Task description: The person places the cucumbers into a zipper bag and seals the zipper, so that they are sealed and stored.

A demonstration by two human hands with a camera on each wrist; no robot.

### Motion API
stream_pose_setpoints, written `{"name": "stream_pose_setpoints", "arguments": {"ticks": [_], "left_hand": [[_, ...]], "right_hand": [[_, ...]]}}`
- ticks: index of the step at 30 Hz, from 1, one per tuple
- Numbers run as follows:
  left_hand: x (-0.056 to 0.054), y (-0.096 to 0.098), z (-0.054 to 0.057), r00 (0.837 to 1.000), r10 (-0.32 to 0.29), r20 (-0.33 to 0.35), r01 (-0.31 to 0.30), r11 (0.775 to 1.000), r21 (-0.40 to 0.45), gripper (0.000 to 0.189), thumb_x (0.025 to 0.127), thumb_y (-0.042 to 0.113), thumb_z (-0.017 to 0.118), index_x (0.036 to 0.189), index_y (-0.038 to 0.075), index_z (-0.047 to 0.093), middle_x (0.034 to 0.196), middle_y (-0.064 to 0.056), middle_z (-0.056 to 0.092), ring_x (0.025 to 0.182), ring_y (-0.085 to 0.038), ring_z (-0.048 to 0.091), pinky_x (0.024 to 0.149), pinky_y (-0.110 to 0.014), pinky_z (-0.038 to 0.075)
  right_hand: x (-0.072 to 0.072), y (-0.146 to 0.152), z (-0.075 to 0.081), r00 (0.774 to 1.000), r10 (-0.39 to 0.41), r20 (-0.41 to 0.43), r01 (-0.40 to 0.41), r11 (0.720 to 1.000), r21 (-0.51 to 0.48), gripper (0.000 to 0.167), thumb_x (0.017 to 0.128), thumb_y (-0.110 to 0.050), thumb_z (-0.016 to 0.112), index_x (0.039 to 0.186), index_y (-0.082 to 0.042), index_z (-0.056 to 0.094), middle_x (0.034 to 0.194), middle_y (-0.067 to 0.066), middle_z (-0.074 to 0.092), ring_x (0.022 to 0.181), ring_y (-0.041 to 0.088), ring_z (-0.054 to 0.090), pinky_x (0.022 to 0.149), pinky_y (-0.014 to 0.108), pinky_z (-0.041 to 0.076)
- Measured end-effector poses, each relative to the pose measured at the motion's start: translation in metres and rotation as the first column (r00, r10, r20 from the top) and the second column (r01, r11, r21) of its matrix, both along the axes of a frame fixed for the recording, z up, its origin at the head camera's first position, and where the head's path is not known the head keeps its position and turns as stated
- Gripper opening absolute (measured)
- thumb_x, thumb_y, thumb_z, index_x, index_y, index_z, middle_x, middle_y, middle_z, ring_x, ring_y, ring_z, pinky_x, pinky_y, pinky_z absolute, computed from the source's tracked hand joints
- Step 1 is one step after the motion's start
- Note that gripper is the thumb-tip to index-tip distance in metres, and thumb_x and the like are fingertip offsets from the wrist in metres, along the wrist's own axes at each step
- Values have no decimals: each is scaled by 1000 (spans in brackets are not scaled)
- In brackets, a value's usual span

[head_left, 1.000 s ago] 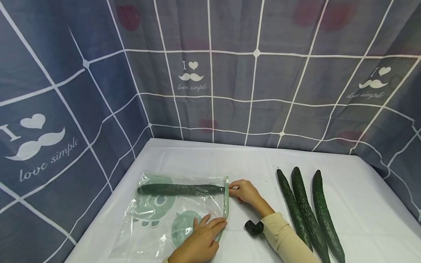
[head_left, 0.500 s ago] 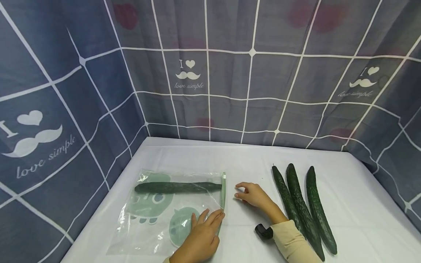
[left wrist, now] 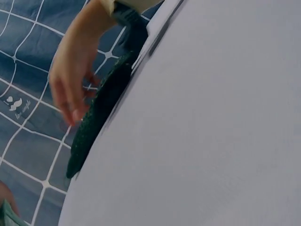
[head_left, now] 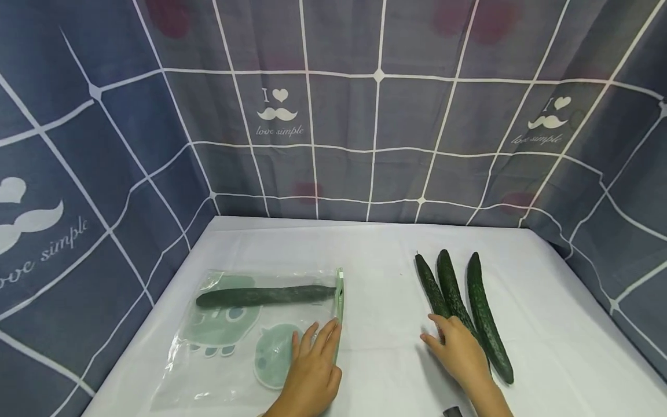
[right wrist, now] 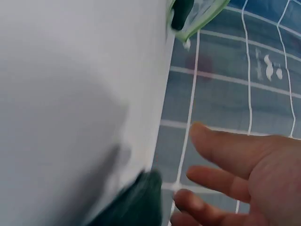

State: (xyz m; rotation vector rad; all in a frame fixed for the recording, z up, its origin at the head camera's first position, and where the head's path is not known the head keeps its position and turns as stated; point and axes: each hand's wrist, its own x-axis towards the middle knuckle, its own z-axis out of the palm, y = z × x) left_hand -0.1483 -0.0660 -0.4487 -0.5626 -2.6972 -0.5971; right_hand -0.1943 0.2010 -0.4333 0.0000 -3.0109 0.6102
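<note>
A clear zip bag (head_left: pixel 219 376) with pale green cartoon prints lies flat on the left of the table, its green-edged mouth facing right. Inside it, lengthwise near the far side, is one cucumber (head_left: pixel 266 296). My left hand (head_left: pixel 312 365) rests on the bag, fingers straight and spread, fingertips right at the green edge. My right hand (head_left: pixel 458 353) hovers at the left and middle cucumbers (head_left: pixel 450 284), thumb and fingers apart with nothing between them. It hides their near parts. In the right wrist view a blurred cucumber end (right wrist: pixel 141 202) shows below the fingers.
To the right of that pair lies another cucumber (head_left: pixel 487 318), slightly apart. A white cloth (head_left: pixel 375 289) covers the table. Grey-blue checked curtains (head_left: pixel 344 174) rise at the back and both sides. A black wrist device (head_left: pixel 452 412) shows at the bottom edge.
My right hand has left the bag's mouth and moved right to the cucumbers. My left hand stays on the bag. The head view has shifted slightly right.
</note>
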Motion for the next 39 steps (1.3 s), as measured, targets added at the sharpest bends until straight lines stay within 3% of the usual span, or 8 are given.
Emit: {"name": "stream_pose_setpoints", "arguments": {"ticks": [4, 8, 16, 20, 25, 29, 36, 39], "left_hand": [[2, 2, 3, 997, 44, -71, -45, 999, -5, 57, 71, 7, 53, 127, -5, 48, 133, -12, 46, 115, -42, 42, 83, -73, 31], [3, 6, 5, 989, 91, -118, -92, 996, -5, 57, 70, 8, 54, 126, -4, 49, 133, -11, 47, 114, -40, 44, 85, -71, 32], [5, 11, 0, 970, 137, -199, -142, 990, -12, 60, 67, 10, 55, 126, -2, 50, 135, -9, 46, 112, -37, 45, 84, -68, 35], [8, 9, -2, 964, 149, -221, -152, 988, 3, 62, 64, 9, 56, 125, -3, 49, 135, -9, 45, 110, -38, 46, 81, -68, 37], [8, 8, -4, 961, 138, -241, -135, 990, 29, 64, 63, 9, 58, 125, -5, 49, 136, -10, 44, 107, -38, 47, 79, -66, 39], [6, 9, -3, 965, 122, -233, -119, 993, 25, 66, 64, 14, 61, 126, -5, 47, 137, -11, 43, 108, -38, 47, 80, -64, 40], [6, 9, -5, 968, 117, -221, -118, 993, 6, 69, 66, 17, 64, 129, -3, 45, 137, -11, 43, 108, -37, 46, 82, -62, 40], [6, 9, -5, 967, 114, -229, -116, 993, 4, 70, 65, 18, 64, 129, -3, 45, 137, -11, 44, 109, -37, 46, 82, -62, 40]], "right_hand": [[19, 12, -4, 991, -136, 10, 136, 989, 52, 60, 75, -27, 71, 123, 2, 52, 92, 21, 46, 75, 28, 47, 50, 32, 39], [31, 17, -12, 977, -204, 60, 201, 978, 54, 64, 74, -25, 72, 125, 6, 48, 99, 28, 42, 84, 37, 49, 53, 40, 44], [39, 14, -24, 972, -205, 112, 205, 979, 12, 73, 70, -16, 75, 123, 20, 40, 88, 29, 42, 59, 22, 48, 50, 33, 44], [36, 12, -25, 970, -209, 124, 209, 978, 14, 71, 72, -19, 73, 120, 21, 40, 86, 30, 44, 58, 25, 51, 50, 36, 47], [30, 13, -25, 955, -221, 197, 209, 975, 80, 72, 74, -28, 72, 113, 24, 42, 92, 39, 47, 68, 43, 58, 59, 47, 50], [29, 15, -24, 943, -247, 224, 229, 968, 104, 67, 75, -27, 70, 109, 24, 43, 91, 39, 51, 74, 48, 57, 62, 51, 50], [31, 23, -28, 951, -242, 192, 240, 970, 38, 57, 79, -22, 64, 110, 23, 47, 102, 41, 53, 94, 53, 53, 76, 57, 46], [35, 28, -31, 948, -255, 191, 266, 963, -33, 60, 83, -29, 60, 110, 23, 48, 101, 38, 55, 93, 50, 54, 77, 54, 47]]}}
